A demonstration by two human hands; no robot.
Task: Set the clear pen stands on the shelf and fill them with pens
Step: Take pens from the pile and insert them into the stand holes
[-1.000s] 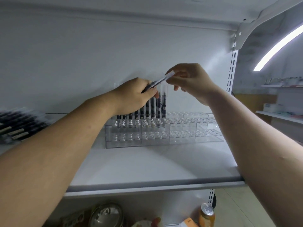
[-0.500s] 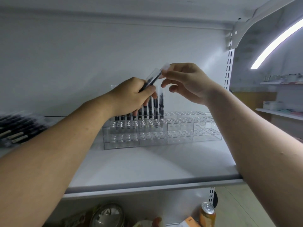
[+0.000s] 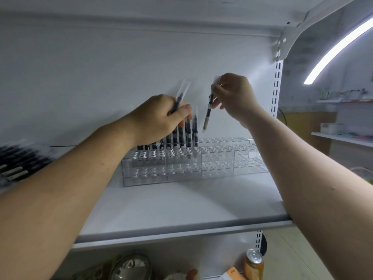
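- The stands (image 3: 218, 166) sit side by side at the back of the shelf (image 3: 181, 209), close to the rear wall. Their rows of holes step upward toward the back, so that every pen will show from the front.
- A row of pens (image 3: 187, 136) stands upright in the rear tier of the leftmost stand. The other holes look empty, so I judge the filling to be at an early stage.
- The right grip (image 3: 236, 98) pinches one pen (image 3: 207, 114) near its top between thumb and fingertips. The pen hangs tip-down and slightly tilted, above the stand and just right of the last standing pen, not touching it. The high hold leaves the lower end free to enter a hole.
- The left grip (image 3: 161, 118) is closed round spare pens (image 3: 181, 96), and one in a clear sleeve pokes up past the thumb. I cannot tell how many it holds. It is held beside the row, likely to keep the supply near the right grip.
- A blurred pile (image 3: 18, 164) of more pens lies at the far left, well apart from the stands.
- The likely next move is lowering the pen into the next free hole. The tilt may need straightening, or the pen could knock its neighbour.
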